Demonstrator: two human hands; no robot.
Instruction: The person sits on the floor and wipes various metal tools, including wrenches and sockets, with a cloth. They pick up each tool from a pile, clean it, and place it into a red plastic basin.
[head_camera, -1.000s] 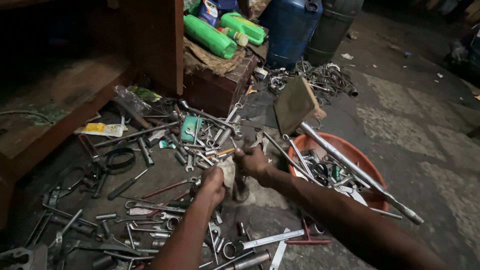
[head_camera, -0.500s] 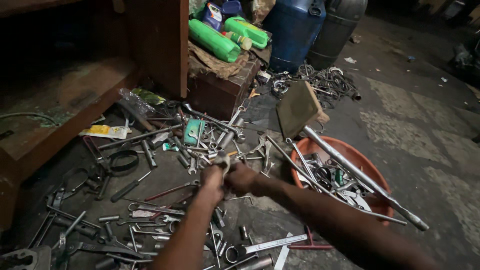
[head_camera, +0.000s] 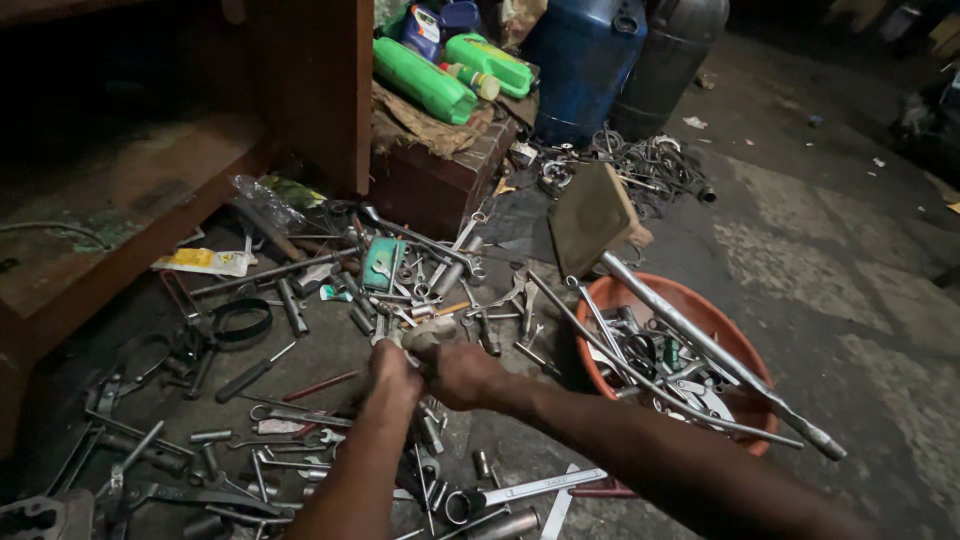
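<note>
You grip a small pale, grimy metal part (head_camera: 428, 334), its shape too blurred to tell. Your left hand (head_camera: 393, 368) and right hand (head_camera: 462, 375) press together, both clamped on it. It sits over the tool-strewn floor (head_camera: 830, 280), near the orange basin (head_camera: 745, 398).

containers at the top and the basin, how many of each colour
green bottles: 2
blue drum: 1
dark drum: 1
small blue bottle: 1
orange basin: 1
total: 6
</note>
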